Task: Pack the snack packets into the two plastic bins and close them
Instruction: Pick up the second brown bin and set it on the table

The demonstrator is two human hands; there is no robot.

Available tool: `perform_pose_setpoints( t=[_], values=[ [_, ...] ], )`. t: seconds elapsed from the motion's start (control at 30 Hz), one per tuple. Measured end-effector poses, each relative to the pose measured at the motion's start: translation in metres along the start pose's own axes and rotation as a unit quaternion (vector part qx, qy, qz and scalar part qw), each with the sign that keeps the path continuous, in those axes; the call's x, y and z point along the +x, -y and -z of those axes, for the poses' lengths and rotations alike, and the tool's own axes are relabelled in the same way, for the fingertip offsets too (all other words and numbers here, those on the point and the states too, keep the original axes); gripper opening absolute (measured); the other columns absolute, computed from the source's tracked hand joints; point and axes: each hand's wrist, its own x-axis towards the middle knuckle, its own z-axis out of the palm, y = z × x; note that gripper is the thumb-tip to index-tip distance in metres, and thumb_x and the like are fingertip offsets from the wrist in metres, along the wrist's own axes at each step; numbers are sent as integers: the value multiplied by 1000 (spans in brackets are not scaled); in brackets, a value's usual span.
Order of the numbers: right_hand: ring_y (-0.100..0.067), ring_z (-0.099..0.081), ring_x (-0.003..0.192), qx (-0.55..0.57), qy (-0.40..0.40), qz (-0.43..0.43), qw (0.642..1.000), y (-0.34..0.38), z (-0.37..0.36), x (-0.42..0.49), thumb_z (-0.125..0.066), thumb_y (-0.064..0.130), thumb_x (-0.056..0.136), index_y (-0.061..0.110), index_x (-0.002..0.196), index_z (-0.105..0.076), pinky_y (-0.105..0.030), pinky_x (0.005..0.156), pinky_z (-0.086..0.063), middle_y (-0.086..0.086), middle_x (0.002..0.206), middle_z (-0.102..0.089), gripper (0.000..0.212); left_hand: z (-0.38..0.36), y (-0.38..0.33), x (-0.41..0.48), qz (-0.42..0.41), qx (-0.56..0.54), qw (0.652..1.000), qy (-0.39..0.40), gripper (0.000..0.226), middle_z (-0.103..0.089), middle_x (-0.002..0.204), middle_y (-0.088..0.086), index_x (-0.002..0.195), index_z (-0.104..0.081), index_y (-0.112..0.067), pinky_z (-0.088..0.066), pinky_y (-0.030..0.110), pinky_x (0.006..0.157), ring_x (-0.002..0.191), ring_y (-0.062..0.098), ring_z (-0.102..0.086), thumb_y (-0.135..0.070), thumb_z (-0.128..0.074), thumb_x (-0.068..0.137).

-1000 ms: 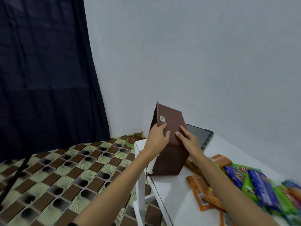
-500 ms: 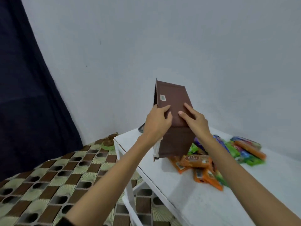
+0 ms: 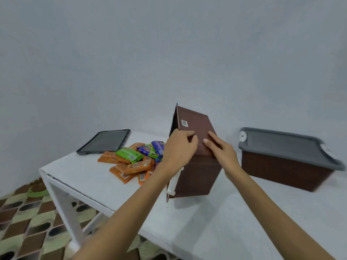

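Left hand (image 3: 178, 149) grips the upended bin (image 3: 197, 177), right hand (image 3: 221, 152) flat against it. Lidded bin (image 3: 281, 169), contents hidden, at three; snack packets (image 3: 131, 162) at nine o'clock.

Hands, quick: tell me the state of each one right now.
Left hand: grips the edge of the tipped-up brown bin.
Right hand: open, fingers flat against the same bin.

My view of the surface (image 3: 244, 222)
Tipped bin (image 3: 197, 177) sits centre; packets (image 3: 131, 162) lie left of it, lidded bin (image 3: 281, 171) right.
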Motion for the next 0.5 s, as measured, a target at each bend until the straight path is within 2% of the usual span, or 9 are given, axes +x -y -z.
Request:
perform_pose_setpoints(
  t=[0.1, 0.23, 0.4, 0.5],
  values=[
    [-18, -45, 128, -18, -15, -26, 999, -23, 52, -28, -59, 39, 88, 31, 133, -50, -24, 102, -34, 1, 141, -49, 47, -37, -32, -27, -6, -2, 999, 44, 37, -57, 128, 6, 121, -61, -20, -42, 30, 96, 115, 22, -55, -35, -47, 92],
    [-18, -47, 127, -26, -15, -53, 998, -46, 102, -59, -62, 37, 86, 31, 131, -53, -26, 102, -37, 2, 138, -51, 46, -72, -63, -65, 1, -13, 996, 90, 46, -52, 134, 5, 132, -52, -20, -41, 31, 99, 119, 21, -53, -41, -44, 92],
    [-15, -48, 125, 1, -16, -58, 998, -64, 137, -85, -64, 36, 83, 32, 128, -55, -37, 109, -38, 4, 138, -51, 45, -88, -93, -94, -3, 11, 991, 130, 52, -41, 138, 7, 139, -43, -20, -37, 31, 101, 123, 24, -47, -47, -40, 94],
    [-15, -49, 124, 2, -16, -60, 998, -66, 150, -90, -63, 33, 85, 30, 126, -57, -36, 108, -39, 3, 136, -53, 42, -90, -102, -99, -22, 58, 986, 153, 56, -41, 137, 9, 140, -40, -22, -39, 34, 99, 120, 26, -49, -53, -33, 94]
  ],
)
